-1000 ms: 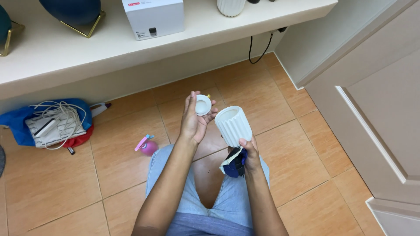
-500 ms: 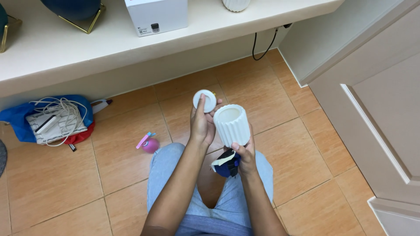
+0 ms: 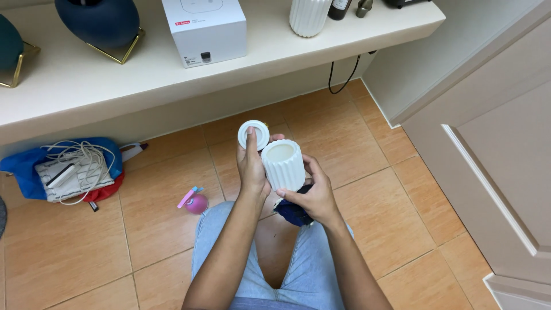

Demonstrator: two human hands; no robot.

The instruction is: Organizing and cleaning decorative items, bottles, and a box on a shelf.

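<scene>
My right hand (image 3: 313, 195) grips a white ribbed jar (image 3: 283, 165) from below and also holds a dark blue cloth (image 3: 291, 212) under it. The jar stands upright and its mouth is uncovered. My left hand (image 3: 252, 166) holds a round white lid (image 3: 253, 135) between thumb and fingers, just to the upper left of the jar's rim and touching the jar's side. Both hands hover over my knees in blue jeans (image 3: 321, 270).
A cream shelf (image 3: 143, 74) in front carries a white box (image 3: 204, 28), a dark blue vase on a gold stand (image 3: 97, 23) and another white ribbed jar (image 3: 310, 16). On the tiled floor lie a pink bottle (image 3: 196, 202) and a blue bag with cables (image 3: 63, 169). A door (image 3: 505, 161) stands at right.
Both hands have risen closer to the camera. The lid has moved up and beside the jar's rim, and the jar now stands more upright.
</scene>
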